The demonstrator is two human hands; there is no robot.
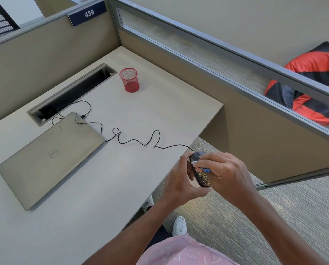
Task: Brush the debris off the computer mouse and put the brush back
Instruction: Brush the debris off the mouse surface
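1. Head view: the left hand grips the black computer mouse by its side, fingers curled round it, and holds it up off the desk, just past the desk's near edge.
2. The right hand pinches a small blue brush, whose white bristles sit against the front half of the mouse.
3. Yellowish debris speckles the rear of the mouse, so the brushing step looks under way and not finished.
4. The mouse cable snakes across the desk towards the closed laptop with plenty of slack.
5. The next move calls for short strokes down the mouse's back, away from the desk, with the left hand keeping the mouse tilted and steady.
6. A red mesh cup stands well apart at the back of the desk, probably the brush's home, and returning it there would need a long reach forward.
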